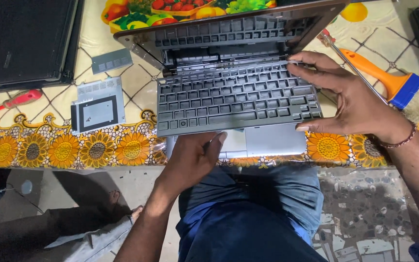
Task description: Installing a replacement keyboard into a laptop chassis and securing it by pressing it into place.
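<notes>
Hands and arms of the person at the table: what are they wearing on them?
Both forearms are bare, with no sleeves in view and no gloves. The right hand has a thin beaded bracelet of dark reddish beads at the wrist. The left hand shows no ring, watch or band.

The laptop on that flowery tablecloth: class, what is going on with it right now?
A person is handling a loose keyboard panel that lies over an opened laptop. The right hand grips the panel's right edge, and the left hand steadies its front edge near the touchpad. A drive caddy, a red screwdriver and an orange-handled brush lie on the tablecloth.
</notes>
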